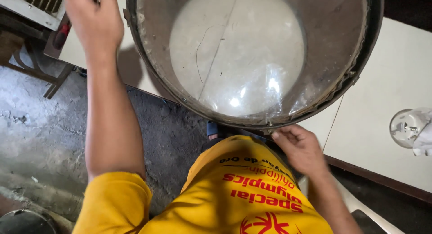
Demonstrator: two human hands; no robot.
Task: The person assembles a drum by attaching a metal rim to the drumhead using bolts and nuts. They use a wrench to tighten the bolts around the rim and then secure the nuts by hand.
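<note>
At the far left the concrete floor [40, 139] shows below a wooden frame. Next, the left hand [95, 22] reaches up past the drum's left side over the pale worktop [396, 94]; its fingers run out of view, so I cannot tell how its grip stands. In the middle sits the big round metal drum [333, 31], lined with clear plastic sheet [243, 58], overhanging the worktop edge. Under its near rim the right hand [300, 148] curls, fingers seemingly pinching the rim. At far right a clear glass [409, 128] rests on the worktop.
</note>
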